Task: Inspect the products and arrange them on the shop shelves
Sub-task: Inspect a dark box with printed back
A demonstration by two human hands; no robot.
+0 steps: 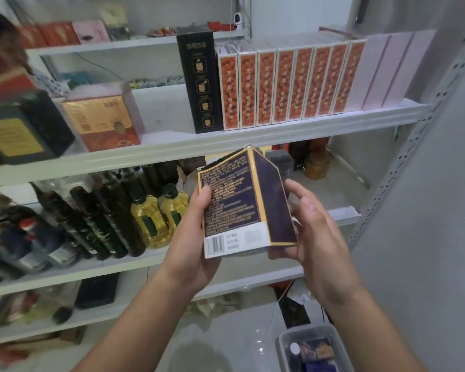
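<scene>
Dark box (242, 202) is being gripped by left hand (196, 237), right hand (309, 226) spreading loosely at three o'clock, one-sided hold possibly risking a drop.

the scene was filled by white metal shelving (253, 136), its boards set in several tiers one above another. at the right the boards were carried by a pale upright (403, 167) pierced with rows of small holes. a plain white wall (293, 12) was seen behind the top tier, and a small white camera (238, 18) was seen high up against it. a grey flat surface (440, 251) was seen at the far right. below, a pale glossy floor (239, 334) was lit evenly, and soft reflections were shown on it.
</scene>
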